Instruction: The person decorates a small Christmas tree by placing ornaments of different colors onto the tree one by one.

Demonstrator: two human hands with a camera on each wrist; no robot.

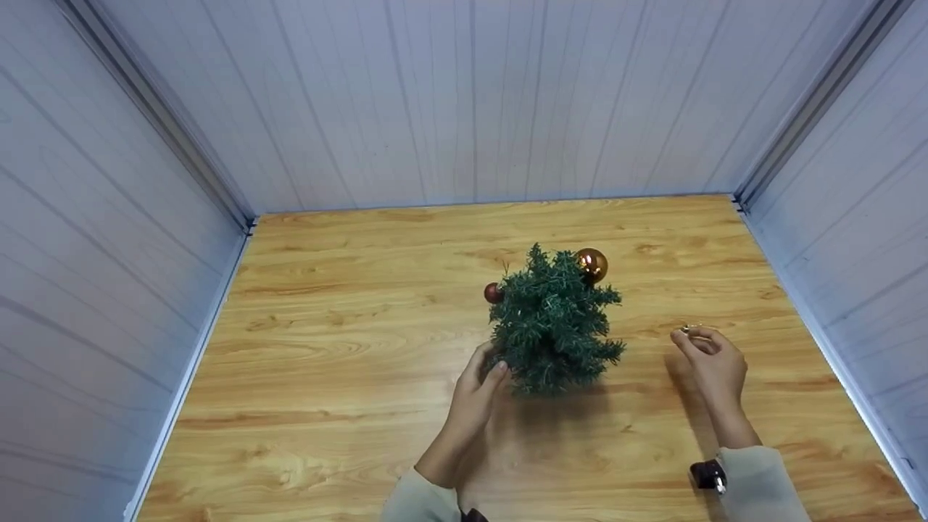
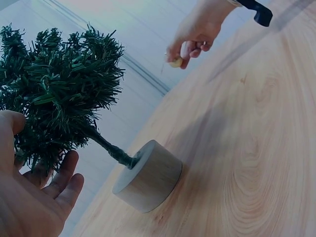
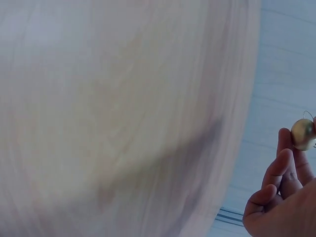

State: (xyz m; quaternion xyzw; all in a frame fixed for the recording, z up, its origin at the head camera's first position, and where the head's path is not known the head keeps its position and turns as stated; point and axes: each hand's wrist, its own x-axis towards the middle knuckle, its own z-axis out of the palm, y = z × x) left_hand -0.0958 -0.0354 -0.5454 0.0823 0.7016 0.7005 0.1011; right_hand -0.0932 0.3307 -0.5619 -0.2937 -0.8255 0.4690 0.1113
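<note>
A small artificial Christmas tree with a round wooden base stands on the table. My left hand holds its lower left branches between thumb and fingers, and some fingertips are hidden in the needles. Off to the right of the tree, my right hand is raised over the table. It pinches a small gold bauble with a thin wire loop on top. On the tree's far side are a large shiny copper bauble at the right and a small dark red bauble at the left.
The wood-grain table is bordered by white panel walls at the back and both sides. A black device sits at the right wrist, by the sleeve.
</note>
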